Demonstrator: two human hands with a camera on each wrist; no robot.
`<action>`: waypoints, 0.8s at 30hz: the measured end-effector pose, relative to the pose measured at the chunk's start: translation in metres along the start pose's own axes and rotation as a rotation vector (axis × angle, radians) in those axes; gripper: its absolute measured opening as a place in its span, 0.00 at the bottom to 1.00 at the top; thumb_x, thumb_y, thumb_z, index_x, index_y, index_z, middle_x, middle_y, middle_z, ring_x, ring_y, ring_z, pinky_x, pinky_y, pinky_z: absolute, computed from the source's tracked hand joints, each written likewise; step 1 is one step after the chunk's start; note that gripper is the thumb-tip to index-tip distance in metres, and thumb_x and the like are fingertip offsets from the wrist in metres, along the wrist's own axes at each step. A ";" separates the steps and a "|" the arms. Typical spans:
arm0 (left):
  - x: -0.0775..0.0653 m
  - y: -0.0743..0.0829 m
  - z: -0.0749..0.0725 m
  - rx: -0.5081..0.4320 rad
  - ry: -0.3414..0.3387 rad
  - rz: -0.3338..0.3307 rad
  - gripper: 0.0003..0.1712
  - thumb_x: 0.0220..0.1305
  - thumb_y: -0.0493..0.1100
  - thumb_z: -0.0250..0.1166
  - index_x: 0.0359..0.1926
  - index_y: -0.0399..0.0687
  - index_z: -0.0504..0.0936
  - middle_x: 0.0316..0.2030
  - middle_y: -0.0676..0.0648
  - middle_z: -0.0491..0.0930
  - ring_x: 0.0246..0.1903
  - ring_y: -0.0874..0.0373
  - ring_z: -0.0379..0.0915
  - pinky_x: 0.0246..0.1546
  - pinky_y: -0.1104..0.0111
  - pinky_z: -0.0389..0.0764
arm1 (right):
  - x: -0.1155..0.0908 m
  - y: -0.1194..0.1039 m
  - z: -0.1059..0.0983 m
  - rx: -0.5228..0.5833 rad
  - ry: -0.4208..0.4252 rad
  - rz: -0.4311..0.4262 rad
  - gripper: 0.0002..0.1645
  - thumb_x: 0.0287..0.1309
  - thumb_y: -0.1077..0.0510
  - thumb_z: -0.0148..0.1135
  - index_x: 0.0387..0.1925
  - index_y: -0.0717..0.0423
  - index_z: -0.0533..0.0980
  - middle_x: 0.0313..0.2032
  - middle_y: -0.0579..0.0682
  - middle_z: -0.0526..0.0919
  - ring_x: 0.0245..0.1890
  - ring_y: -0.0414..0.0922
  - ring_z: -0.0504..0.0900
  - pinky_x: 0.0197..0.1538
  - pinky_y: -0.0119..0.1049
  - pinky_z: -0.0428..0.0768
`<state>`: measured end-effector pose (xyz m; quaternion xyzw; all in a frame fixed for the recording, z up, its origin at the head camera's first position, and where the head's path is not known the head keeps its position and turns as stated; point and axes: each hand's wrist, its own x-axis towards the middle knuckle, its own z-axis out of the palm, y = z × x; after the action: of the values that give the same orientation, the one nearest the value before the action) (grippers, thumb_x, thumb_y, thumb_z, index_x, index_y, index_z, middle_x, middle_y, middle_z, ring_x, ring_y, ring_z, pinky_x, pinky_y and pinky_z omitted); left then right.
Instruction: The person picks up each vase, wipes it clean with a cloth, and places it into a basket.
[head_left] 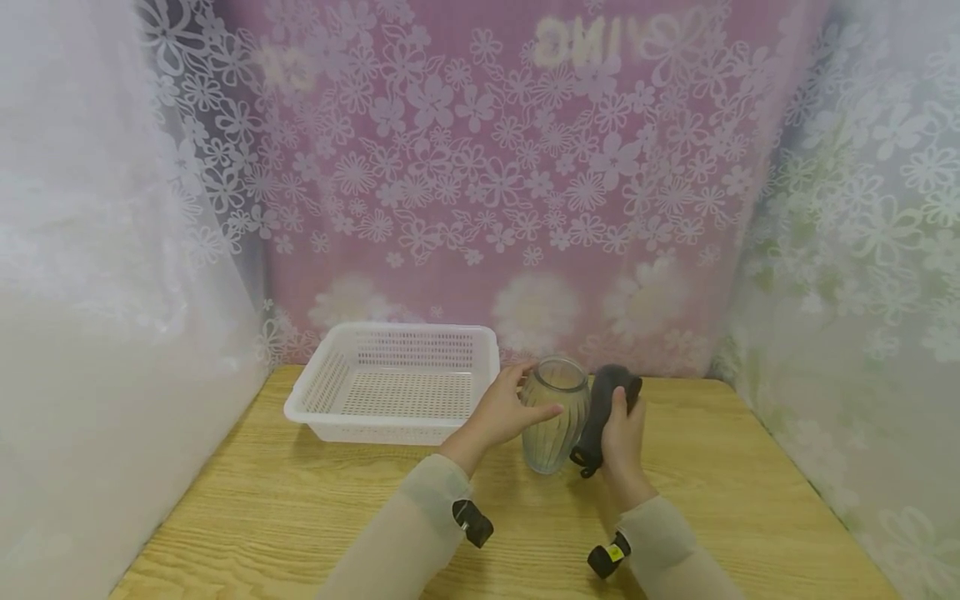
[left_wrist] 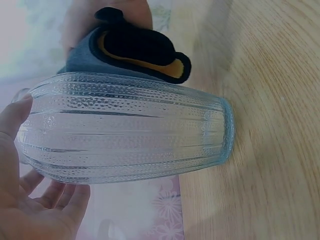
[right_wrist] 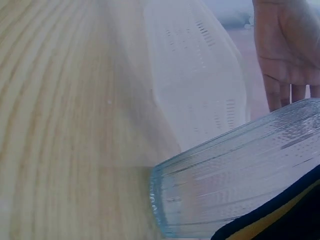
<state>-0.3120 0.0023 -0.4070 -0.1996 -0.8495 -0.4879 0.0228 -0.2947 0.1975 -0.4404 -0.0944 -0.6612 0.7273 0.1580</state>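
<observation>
A clear ribbed glass vase is near the table's back edge, its mouth up, leaning slightly. My left hand holds it near the top, thumb on the near side and fingers round the far side. In the left wrist view, the thumb touches the glass by its neck. My right hand grips a dark, soft, rolled item with a yellow lining, exact kind unclear. This item lies close against the vase's right side. Whether the vase's base touches the table cannot be told.
Left of the vase, a white perforated plastic basket sits on the wooden table. A pink flowered curtain hangs behind the table, with pale sheets at both sides.
</observation>
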 end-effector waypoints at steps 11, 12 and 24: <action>0.000 0.000 0.000 -0.001 -0.006 0.006 0.52 0.57 0.65 0.73 0.76 0.55 0.60 0.68 0.47 0.66 0.66 0.49 0.65 0.60 0.51 0.74 | 0.000 -0.011 0.002 -0.047 0.046 -0.175 0.39 0.75 0.35 0.37 0.74 0.55 0.50 0.59 0.55 0.66 0.51 0.45 0.70 0.53 0.36 0.71; 0.000 0.001 0.000 -0.002 -0.005 0.006 0.52 0.57 0.65 0.73 0.76 0.55 0.60 0.68 0.47 0.66 0.66 0.48 0.65 0.60 0.51 0.74 | -0.001 -0.013 0.003 -0.048 0.050 -0.192 0.39 0.75 0.35 0.38 0.73 0.55 0.51 0.57 0.54 0.66 0.50 0.45 0.71 0.51 0.35 0.72; 0.000 0.001 0.000 0.012 0.002 0.003 0.52 0.57 0.64 0.73 0.76 0.56 0.61 0.68 0.46 0.67 0.66 0.48 0.66 0.60 0.52 0.75 | -0.011 -0.031 0.011 -0.070 0.037 -0.388 0.34 0.78 0.43 0.40 0.74 0.56 0.51 0.56 0.52 0.67 0.48 0.43 0.71 0.48 0.33 0.73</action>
<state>-0.3113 0.0029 -0.4058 -0.2000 -0.8521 -0.4830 0.0255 -0.2846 0.1852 -0.4089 0.0159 -0.6888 0.6580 0.3039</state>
